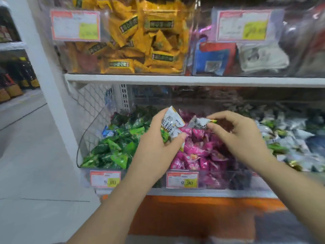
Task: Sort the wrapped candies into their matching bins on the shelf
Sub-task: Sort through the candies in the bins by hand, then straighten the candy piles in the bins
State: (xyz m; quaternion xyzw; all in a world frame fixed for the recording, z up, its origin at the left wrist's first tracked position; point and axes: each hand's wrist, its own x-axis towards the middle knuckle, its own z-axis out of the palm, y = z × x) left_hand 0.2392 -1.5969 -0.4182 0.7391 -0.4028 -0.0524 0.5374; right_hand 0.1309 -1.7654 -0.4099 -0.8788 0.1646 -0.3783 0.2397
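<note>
**White Candies Held Over the Pink Pile**

The left grip [158,143] is clenched round a small bunch of white candies [171,124], with the thumb across their front. The topmost wrapper is white with bold black characters and an orange-gold crimped edge. A scrap of green wrapper shows lower in the bunch.

The right grip [241,138] pinches one more candy [200,123] between thumb and forefinger. Its wrapper is crumpled white-grey with dark print and a gold-green end.

Both grips hold their candies just above the pink pile [198,150], which fills the middle bin [219,180] of the lower shelf. To the left lies a green pile [112,148]. To the right lies a white pile [290,138] mixed with green and gold bits, too blurred to read.

The clear bin fronts carry red-edged tags [182,179] with yellow price patches. Above the shelf board [175,80], another clear bin holds yellow packs [140,41] with dark green labels.
</note>
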